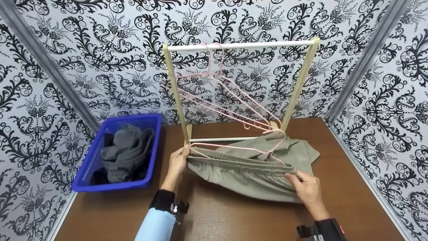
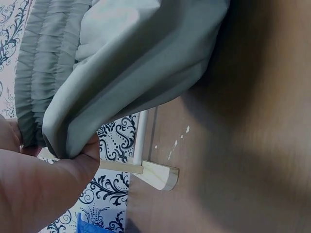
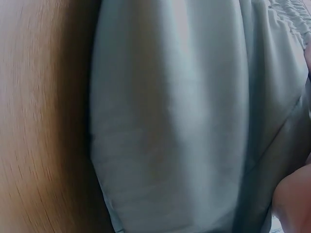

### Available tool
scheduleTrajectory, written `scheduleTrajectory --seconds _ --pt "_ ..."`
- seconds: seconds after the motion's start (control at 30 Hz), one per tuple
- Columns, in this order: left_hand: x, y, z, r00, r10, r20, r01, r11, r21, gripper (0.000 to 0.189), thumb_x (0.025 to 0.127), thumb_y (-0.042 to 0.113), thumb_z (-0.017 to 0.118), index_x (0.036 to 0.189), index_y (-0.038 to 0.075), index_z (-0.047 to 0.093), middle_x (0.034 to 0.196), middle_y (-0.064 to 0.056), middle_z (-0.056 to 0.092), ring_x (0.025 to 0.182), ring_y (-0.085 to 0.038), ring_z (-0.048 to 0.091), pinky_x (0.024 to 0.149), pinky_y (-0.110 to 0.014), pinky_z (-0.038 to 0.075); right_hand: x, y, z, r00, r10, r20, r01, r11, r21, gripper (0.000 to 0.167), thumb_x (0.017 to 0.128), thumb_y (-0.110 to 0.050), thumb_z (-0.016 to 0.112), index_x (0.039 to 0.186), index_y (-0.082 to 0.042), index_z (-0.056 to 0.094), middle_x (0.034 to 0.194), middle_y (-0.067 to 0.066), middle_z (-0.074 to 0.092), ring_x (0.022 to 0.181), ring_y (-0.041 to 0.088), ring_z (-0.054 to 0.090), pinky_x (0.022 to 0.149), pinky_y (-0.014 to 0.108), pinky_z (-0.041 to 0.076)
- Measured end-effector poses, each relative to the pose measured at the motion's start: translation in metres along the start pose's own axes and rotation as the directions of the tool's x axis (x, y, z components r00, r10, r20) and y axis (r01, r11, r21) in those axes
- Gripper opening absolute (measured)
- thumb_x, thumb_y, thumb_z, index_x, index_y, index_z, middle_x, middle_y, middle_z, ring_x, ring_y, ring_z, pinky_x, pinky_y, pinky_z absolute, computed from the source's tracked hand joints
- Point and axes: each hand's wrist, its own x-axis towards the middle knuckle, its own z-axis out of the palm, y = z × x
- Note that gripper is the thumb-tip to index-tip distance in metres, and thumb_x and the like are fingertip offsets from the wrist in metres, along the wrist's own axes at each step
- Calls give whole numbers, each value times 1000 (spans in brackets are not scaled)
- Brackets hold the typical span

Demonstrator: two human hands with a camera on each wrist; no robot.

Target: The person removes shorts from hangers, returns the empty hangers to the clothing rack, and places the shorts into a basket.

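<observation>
Olive-green elastic-waist pants (image 1: pixel 247 180) are stretched sideways between my two hands above the table, the rest of the cloth bunched behind the waistband. My left hand (image 1: pixel 177 162) pinches the left end of the waistband, close to the rack's left post; in the left wrist view its thumb lies against the gathered waistband (image 2: pixel 48 73). At the opposite end, my right hand (image 1: pixel 306 187) pinches the waistband between thumb and fingers. A pink hanger (image 1: pixel 230 146) lies partly inside the waist opening, its left corner by my left fingers. Whether those fingers also hold it is unclear.
Behind the pants stands a rack with wooden posts (image 1: pixel 301 83) and a white top rail (image 1: pixel 247 45). More pink hangers (image 1: pixel 234 90) hang from the rail. To the left, a blue basket (image 1: pixel 115 186) holds dark grey clothes (image 1: pixel 125 150). Patterned walls enclose the brown table (image 1: pixel 227 221).
</observation>
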Motion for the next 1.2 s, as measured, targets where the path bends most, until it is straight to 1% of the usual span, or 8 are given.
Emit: scheduleTrajectory --seconds 0.13,0.23,0.37,0.57,0.8,0.97,1.1,1.2 --pt "-1 -3 1 1000 -1 6 1 1000 -4 33 107 21 55 115 -5 74 109 -12 73 104 -22 61 89 -31 46 1 -2 0 999 32 11 -32 999 33 56 73 2 85 59 -11 33 52 -2 26 54 -7 18 47 13 16" --pt "-1 -4 1 1000 14 3 -14 1000 15 33 107 22 55 118 -3 74 114 -11 72 108 -22 60 91 -31 46 0 -4 0 998 63 16 -64 997 42 56 72 6 84 58 -11 33 51 -2 27 54 -9 18 46 14 17" --pt "-2 -6 2 1000 25 -9 -25 999 31 33 106 25 58 103 -3 76 100 -9 72 94 -19 59 82 -29 46 -1 -6 0 995 99 14 -100 995 32 55 74 7 84 57 -13 35 51 -6 31 54 -11 20 45 14 18" --pt "-4 -8 3 1000 30 -8 -29 998 57 33 106 24 58 83 3 70 90 -5 66 86 -16 53 80 -29 42 -1 -8 2 993 115 3 -116 993 25 54 74 6 84 58 -13 36 52 -6 31 54 -11 20 45 14 18" --pt "-5 -10 5 999 53 -11 -51 992 116 34 105 24 59 92 -4 72 86 -5 64 84 -17 52 80 -30 42 -2 -6 6 994 111 -18 -110 993 41 54 75 7 83 57 -11 36 52 -2 31 51 -5 23 46 15 16" --pt "-6 -12 6 998 66 -1 -65 988 140 36 105 24 59 84 -3 70 79 -4 58 80 -19 49 76 -31 41 -3 -10 9 993 113 -10 -113 993 24 52 74 6 84 57 -14 39 51 -4 34 52 -10 24 45 15 19" --pt "-6 -12 7 997 80 8 -80 980 183 35 106 25 57 102 -6 74 102 -16 71 99 -26 61 92 -40 48 -1 -15 10 992 124 -2 -124 992 5 53 75 3 84 57 -14 38 51 -6 32 52 -11 21 44 15 20" --pt "-5 -11 8 995 95 18 -96 966 240 38 107 28 55 115 -5 73 118 -21 72 112 -34 64 101 -48 48 1 -18 11 988 151 16 -151 989 3 53 78 2 83 59 -13 36 54 -10 29 53 -8 21 44 18 20"
